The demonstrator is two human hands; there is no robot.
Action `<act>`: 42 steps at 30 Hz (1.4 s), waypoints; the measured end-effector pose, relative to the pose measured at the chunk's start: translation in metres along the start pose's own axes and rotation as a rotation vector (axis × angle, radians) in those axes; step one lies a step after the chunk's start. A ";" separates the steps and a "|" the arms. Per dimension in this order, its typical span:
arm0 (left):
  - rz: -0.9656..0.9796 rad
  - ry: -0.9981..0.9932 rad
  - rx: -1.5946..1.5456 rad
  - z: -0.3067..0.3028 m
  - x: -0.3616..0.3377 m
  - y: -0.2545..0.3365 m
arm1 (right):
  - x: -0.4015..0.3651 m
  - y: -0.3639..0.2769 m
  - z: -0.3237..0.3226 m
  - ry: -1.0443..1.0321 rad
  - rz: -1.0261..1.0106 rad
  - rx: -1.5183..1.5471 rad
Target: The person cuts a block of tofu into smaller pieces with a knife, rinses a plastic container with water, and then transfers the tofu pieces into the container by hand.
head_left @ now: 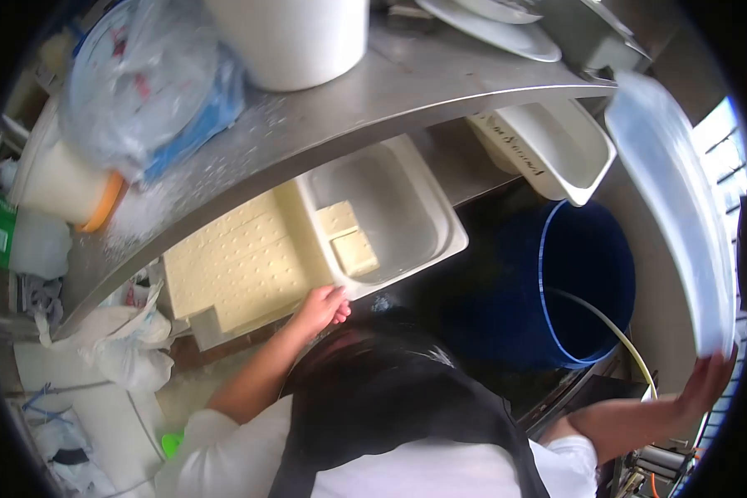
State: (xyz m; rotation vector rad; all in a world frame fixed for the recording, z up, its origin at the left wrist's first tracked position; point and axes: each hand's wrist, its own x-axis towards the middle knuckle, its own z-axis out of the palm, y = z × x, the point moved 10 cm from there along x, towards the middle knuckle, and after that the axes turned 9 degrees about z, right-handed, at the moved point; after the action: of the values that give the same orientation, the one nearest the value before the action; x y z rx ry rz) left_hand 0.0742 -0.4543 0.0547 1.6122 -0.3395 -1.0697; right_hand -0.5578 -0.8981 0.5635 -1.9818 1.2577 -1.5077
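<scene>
Head view: a steel bench arcs from 8 o'clock up to 2 o'clock. A long, translucent lid stands on edge at 3 o'clock, tilted. Left of it, below the bench edge, is a blue barrel with a thin hose running into it. A pale dimpled slab lies at the centre, toward 8 o'clock, touching a white tub of water. A white bucket sits on the bench at 12 o'clock, and a plastic bag at 10. A second tub leans at 2 o'clock.

The right grip, at 4 o'clock, holds the lid by its lower end. The left grip, just below centre, has bent fingers on the tub's near corner beside the slab. I cannot tell whether they clasp the rim. Two small blocks lie in the tub's water.
</scene>
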 end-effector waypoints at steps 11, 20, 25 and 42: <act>0.123 -0.224 -0.556 -0.024 -0.049 0.126 | -0.285 -0.184 0.374 -0.815 -0.207 0.020; 0.368 0.191 -0.530 -0.216 -0.103 0.122 | -0.399 -0.235 0.511 -0.961 -0.632 0.111; 0.480 0.248 -0.369 -0.237 -0.130 0.124 | -0.407 -0.250 0.531 -0.964 -0.617 0.136; 0.684 0.068 0.018 -0.153 -0.089 0.175 | -0.386 -0.106 0.540 -0.971 0.738 0.716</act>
State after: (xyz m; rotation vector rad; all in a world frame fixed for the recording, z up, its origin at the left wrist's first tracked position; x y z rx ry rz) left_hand 0.1983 -0.3565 0.2469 1.3831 -0.7874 -0.4863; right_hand -0.0412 -0.6516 0.2108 -1.2299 0.7051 -0.3932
